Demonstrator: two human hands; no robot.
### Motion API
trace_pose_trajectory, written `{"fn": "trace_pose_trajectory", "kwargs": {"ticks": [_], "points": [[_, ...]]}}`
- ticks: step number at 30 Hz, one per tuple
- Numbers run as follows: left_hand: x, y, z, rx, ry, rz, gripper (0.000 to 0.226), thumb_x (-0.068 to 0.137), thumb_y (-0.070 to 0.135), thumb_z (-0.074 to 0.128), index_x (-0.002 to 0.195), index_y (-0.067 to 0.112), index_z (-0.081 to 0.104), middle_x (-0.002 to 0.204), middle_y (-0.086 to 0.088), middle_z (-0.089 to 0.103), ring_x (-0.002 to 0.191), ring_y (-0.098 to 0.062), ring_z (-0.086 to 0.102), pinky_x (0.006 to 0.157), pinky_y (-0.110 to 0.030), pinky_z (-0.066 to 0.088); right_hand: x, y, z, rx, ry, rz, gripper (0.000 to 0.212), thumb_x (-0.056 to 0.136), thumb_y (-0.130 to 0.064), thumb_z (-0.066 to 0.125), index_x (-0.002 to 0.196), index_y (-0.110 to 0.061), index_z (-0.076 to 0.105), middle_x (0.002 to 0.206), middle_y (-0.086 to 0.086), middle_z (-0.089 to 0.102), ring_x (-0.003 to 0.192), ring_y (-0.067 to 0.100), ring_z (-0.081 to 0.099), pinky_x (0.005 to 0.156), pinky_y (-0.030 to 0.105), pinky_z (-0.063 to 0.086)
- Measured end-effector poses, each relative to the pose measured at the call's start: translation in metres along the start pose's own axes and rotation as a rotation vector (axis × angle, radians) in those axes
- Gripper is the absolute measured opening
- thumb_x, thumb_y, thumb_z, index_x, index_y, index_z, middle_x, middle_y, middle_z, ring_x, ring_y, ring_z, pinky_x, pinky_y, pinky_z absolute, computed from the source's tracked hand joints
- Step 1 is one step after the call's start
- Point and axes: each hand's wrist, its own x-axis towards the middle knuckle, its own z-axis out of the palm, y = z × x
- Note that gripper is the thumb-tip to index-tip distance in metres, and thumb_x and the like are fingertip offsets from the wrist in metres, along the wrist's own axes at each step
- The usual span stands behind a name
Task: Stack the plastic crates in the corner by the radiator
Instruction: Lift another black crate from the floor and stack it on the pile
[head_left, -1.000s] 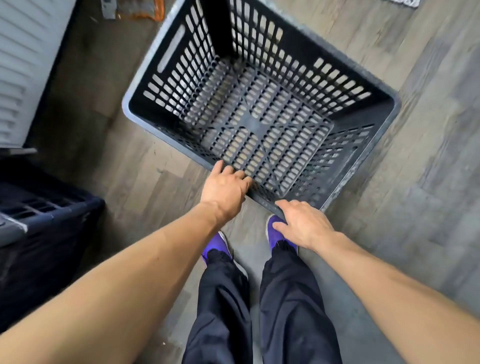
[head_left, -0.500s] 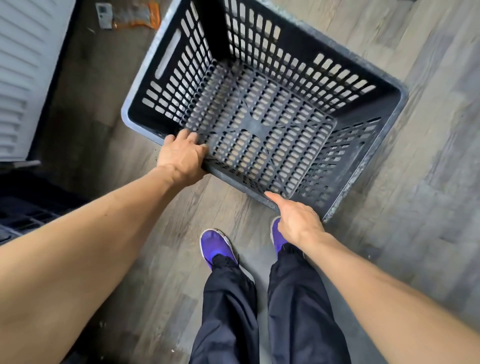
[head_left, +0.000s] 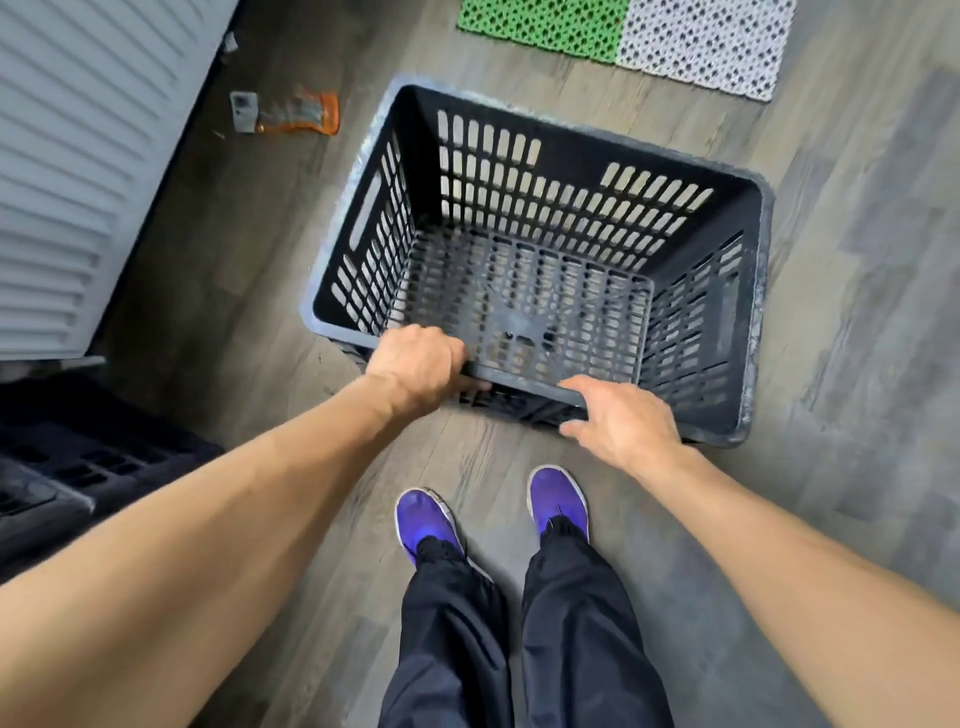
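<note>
Crate (head_left: 550, 171) on the wood floor (head_left: 857, 312), right of the radiator (head_left: 67, 182).
I see my left hand (head_left: 415, 364) curled over its near rim and my right hand (head_left: 626, 423) clasping the same rim, thumb outside; a second dark crate (head_left: 78, 467) sits near left.

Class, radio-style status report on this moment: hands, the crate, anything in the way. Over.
Left hand grips black crate at near rim. Right hand holds same rim. Second dark crate beside radiator; orange packet on floor nearby.

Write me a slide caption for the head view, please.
Left hand and right hand hold the dark crate by its near rim.
</note>
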Motion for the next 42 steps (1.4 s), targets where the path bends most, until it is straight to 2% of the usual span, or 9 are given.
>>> {"fn": "trace_pose_trajectory", "kwargs": {"ticks": [5,11,15,18,22,27,29,33,42], "points": [[-0.011,0.030,-0.035,-0.010,-0.030,0.029,0.057,0.091,0.069,0.036,0.099,0.021,0.066,0.102,-0.007,0.071,0.096,-0.028,0.066,0.075,-0.035,0.045,-0.010,0.020,-0.054,-0.191,-0.011,-0.029,0.032,0.094,-0.040,0.057,0.123,-0.026,0.061,0.123,0.008,0.066,0.117,0.031,0.058,0.090,0.037,0.046],[-0.036,0.036,-0.073,-0.098,-0.062,0.029,0.058,0.093,0.067,0.033,0.114,0.020,0.062,0.111,-0.007,0.069,0.102,-0.030,0.064,0.081,-0.038,0.048,-0.035,0.024,-0.113,-0.296,-0.106,-0.096,0.050,0.091,-0.050,0.057,0.135,-0.028,0.053,0.132,0.004,0.061,0.123,0.028,0.055,0.093,0.038,0.044],[-0.073,0.037,-0.093,-0.141,-0.110,0.033,0.061,0.093,0.067,0.035,0.119,0.018,0.059,0.113,-0.007,0.068,0.104,-0.029,0.063,0.082,-0.038,0.047,-0.062,0.014,-0.128,-0.329,-0.146,-0.153,0.035,0.083,-0.052,0.062,0.108,-0.027,0.064,0.113,0.004,0.068,0.108,0.029,0.061,0.083,0.037,0.047],[-0.111,0.038,-0.106,-0.201,-0.160,-0.011,0.067,0.088,0.071,0.040,0.125,0.018,0.058,0.110,-0.005,0.069,0.100,-0.026,0.064,0.083,-0.037,0.049,-0.091,0.002,-0.134,-0.359,-0.177,-0.195,0.031,0.082,-0.051,0.061,0.101,-0.027,0.064,0.108,0.003,0.069,0.104,0.028,0.062,0.077,0.036,0.045],[-0.171,0.046,-0.128,-0.235,-0.142,-0.107,0.061,0.079,0.072,0.054,0.110,0.020,0.062,0.094,-0.001,0.070,0.080,-0.020,0.062,0.074,-0.034,0.051,-0.139,-0.021,-0.159,-0.397,-0.191,-0.260,0.032,0.081,-0.049,0.060,0.105,-0.028,0.064,0.107,0.001,0.069,0.105,0.027,0.063,0.076,0.034,0.043],[-0.250,0.054,-0.165,-0.265,-0.010,-0.254,0.047,0.080,0.067,0.058,0.095,0.023,0.058,0.082,0.004,0.066,0.074,-0.017,0.059,0.068,-0.032,0.049,-0.192,-0.060,-0.205,-0.441,-0.249,-0.285,0.036,0.075,-0.055,0.072,0.075,-0.022,0.058,0.072,-0.006,0.068,0.081,0.021,0.065,0.070,0.031,0.047],[-0.280,0.056,-0.177,-0.265,0.044,-0.294,0.045,0.080,0.067,0.058,0.095,0.024,0.059,0.080,0.006,0.066,0.074,-0.017,0.062,0.070,-0.033,0.052,-0.211,-0.080,-0.219,-0.521,-0.244,-0.313,0.041,0.070,-0.060,0.075,0.084,-0.023,0.065,0.080,-0.004,0.070,0.082,0.021,0.064,0.069,0.031,0.045],[-0.337,0.059,-0.196,-0.271,0.132,-0.398,0.045,0.082,0.066,0.056,0.095,0.024,0.058,0.078,0.006,0.064,0.072,-0.016,0.061,0.064,-0.031,0.048,-0.252,-0.114,-0.236,-0.695,-0.141,-0.423,0.058,0.077,-0.063,0.068,0.112,-0.017,0.064,0.110,0.003,0.070,0.101,0.027,0.065,0.078,0.036,0.047],[-0.460,0.056,-0.221,-0.299,0.296,-0.576,0.042,0.085,0.061,0.057,0.096,0.020,0.056,0.089,0.001,0.070,0.087,-0.024,0.067,0.065,-0.033,0.041,-0.351,-0.183,-0.257,-0.835,0.235,-0.745,0.036,0.086,-0.050,0.062,0.106,-0.020,0.063,0.099,0.001,0.071,0.093,0.024,0.066,0.080,0.038,0.053]]}}
